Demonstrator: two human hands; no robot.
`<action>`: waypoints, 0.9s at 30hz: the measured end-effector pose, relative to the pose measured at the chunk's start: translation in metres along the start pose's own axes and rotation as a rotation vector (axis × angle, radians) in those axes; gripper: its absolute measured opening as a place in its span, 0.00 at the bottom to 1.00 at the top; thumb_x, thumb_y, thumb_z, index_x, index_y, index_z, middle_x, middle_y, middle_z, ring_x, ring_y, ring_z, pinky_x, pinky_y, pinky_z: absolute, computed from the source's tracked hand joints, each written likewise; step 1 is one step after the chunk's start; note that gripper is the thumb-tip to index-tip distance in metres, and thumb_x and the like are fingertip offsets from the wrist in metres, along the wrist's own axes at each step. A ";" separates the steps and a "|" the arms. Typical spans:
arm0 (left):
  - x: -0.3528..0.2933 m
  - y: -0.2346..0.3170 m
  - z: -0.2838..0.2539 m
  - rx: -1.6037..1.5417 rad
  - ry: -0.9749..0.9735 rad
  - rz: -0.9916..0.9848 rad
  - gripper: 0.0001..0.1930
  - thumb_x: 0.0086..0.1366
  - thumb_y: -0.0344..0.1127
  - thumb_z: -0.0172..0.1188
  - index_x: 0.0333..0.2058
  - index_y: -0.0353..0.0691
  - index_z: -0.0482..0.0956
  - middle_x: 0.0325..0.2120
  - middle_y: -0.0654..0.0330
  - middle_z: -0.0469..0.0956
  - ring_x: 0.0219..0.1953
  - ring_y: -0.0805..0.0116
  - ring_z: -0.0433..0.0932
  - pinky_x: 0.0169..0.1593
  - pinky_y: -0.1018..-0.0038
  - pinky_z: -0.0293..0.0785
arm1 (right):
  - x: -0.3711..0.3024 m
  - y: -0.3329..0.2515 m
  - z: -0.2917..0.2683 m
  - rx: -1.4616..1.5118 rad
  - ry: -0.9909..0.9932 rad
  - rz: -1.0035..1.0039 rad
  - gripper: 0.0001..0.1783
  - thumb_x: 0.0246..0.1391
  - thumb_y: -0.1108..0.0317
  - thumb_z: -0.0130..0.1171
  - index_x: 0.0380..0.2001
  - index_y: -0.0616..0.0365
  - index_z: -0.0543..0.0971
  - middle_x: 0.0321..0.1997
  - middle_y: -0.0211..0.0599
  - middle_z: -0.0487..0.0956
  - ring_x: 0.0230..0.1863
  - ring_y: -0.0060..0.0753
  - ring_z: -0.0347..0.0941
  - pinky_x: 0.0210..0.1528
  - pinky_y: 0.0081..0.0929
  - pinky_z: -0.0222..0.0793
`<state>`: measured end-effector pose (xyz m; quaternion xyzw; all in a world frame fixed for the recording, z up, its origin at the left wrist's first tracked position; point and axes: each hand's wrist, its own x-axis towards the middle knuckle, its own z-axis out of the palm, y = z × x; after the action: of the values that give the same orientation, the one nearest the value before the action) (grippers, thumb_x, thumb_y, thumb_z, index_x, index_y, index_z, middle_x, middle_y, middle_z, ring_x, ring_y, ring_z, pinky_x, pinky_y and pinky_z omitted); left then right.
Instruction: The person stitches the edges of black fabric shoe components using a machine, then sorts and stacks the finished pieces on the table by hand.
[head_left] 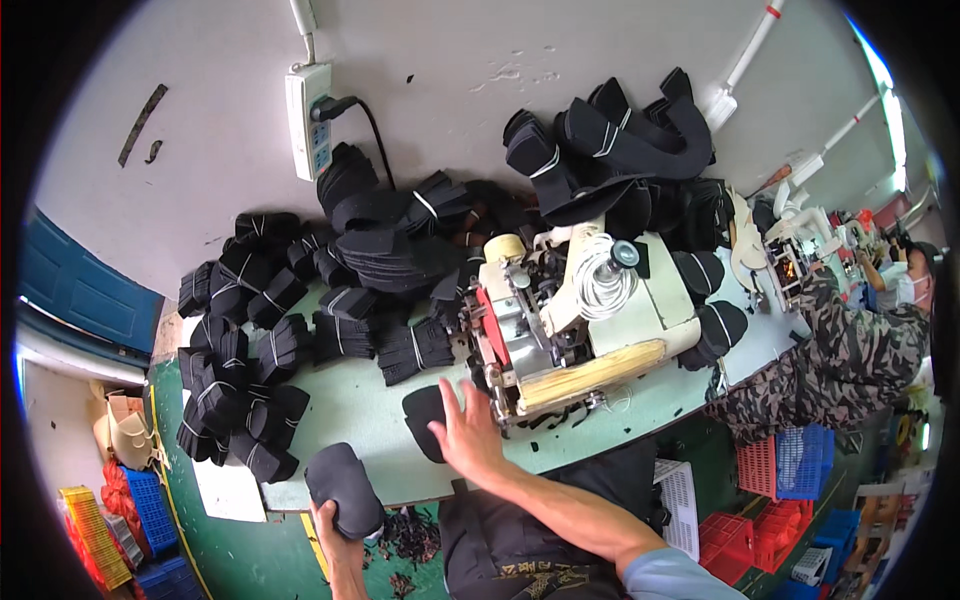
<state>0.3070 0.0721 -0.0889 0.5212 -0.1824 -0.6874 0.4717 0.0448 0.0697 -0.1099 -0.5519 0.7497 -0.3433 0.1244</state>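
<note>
My left hand (338, 545) is closed round the lower end of a black oblong fabric pad (343, 488) with rounded ends, held up at the table's near edge. My right hand (468, 432) has its fingers spread, with the thumb and fingertips over the edge of another black fabric pad (420, 424) on the table. Whether the fingertips press on that pad, I cannot tell. Just right of it stands an industrial sewing machine (595, 335) with a wooden strip along its front.
Tied bundles of black fabric pieces (245, 370) cover the left of the pale green table (330, 400). More bundles (620, 140) are heaped behind the machine. A power strip (308, 120) hangs on the wall. To the right sits a person in camouflage (850, 350); plastic crates (785, 465) stand below.
</note>
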 end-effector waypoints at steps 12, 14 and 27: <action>-0.013 -0.009 0.013 0.087 0.038 0.002 0.46 0.49 0.32 0.65 0.67 0.45 0.52 0.56 0.51 0.66 0.56 0.53 0.71 0.56 0.59 0.75 | -0.029 -0.048 0.031 0.523 -0.742 0.222 0.21 0.53 0.55 0.63 0.28 0.67 0.76 0.23 0.49 0.78 0.27 0.48 0.77 0.32 0.39 0.69; -0.012 -0.011 0.013 0.071 0.056 -0.005 0.46 0.49 0.31 0.65 0.67 0.45 0.52 0.56 0.51 0.66 0.55 0.54 0.71 0.56 0.60 0.74 | -0.031 -0.046 0.037 0.507 -0.738 0.210 0.20 0.54 0.56 0.62 0.29 0.67 0.77 0.24 0.51 0.79 0.28 0.51 0.77 0.33 0.41 0.69; -0.043 -0.004 -0.006 -0.056 0.240 0.216 0.42 0.53 0.35 0.64 0.65 0.42 0.54 0.55 0.51 0.67 0.55 0.53 0.71 0.57 0.57 0.72 | 0.020 -0.066 0.036 0.412 -0.562 0.284 0.27 0.54 0.67 0.60 0.54 0.64 0.65 0.37 0.59 0.78 0.40 0.59 0.76 0.40 0.48 0.71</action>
<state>0.3114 0.1115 -0.0711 0.5637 -0.1605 -0.5703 0.5755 0.1074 0.0276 -0.0893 -0.4785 0.6705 -0.3013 0.4803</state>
